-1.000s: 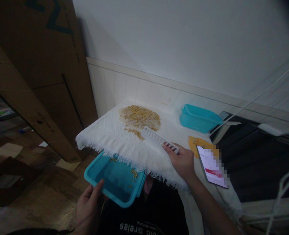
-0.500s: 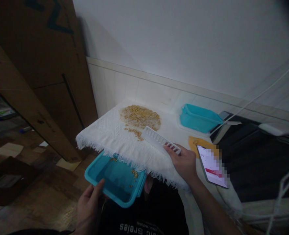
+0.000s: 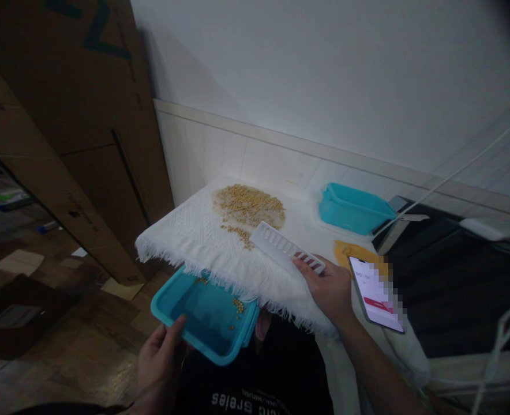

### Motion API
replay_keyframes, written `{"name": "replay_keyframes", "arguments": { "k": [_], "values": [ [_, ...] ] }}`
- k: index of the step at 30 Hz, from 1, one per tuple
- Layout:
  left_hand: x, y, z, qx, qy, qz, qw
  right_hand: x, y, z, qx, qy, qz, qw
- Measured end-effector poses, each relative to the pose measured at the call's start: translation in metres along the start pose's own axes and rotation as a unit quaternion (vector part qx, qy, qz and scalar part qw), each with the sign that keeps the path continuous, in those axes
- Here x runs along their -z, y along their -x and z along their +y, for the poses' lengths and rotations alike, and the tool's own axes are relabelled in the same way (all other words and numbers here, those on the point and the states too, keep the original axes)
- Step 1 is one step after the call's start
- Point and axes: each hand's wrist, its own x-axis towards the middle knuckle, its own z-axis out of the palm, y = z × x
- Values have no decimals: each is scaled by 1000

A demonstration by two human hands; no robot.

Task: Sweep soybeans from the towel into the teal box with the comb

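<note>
My left hand point(image 3: 160, 360) grips the near rim of a turquoise tray point(image 3: 203, 316), held just below the fringed front edge of a white towel point(image 3: 203, 242). A few yellow beans lie in that tray. My right hand point(image 3: 330, 288) is closed on one end of a white slotted plastic bar point(image 3: 281, 246), whose far end rests on the towel beside a small trail of beans. A larger pile of yellow beans point(image 3: 248, 204) is spread on the towel further back.
A second turquoise tray point(image 3: 352, 208) stands at the back right. A lit phone point(image 3: 376, 294) lies by my right wrist, over an orange piece point(image 3: 345, 251). A tall cardboard box point(image 3: 64, 115) leans on the left. White cables cross at the right.
The view has shifted very slightly; my right hand and the white bar have edged a little to the right. The left hand and tray stay put.
</note>
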Motion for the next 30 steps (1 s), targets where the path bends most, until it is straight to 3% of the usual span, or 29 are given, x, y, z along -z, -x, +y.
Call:
{"name": "replay_keyframes", "arguments": {
  "k": [30],
  "values": [
    [9, -6, -4, 17, 2, -38, 999, -2, 6, -7, 27, 4, -39, 999]
  ]
}}
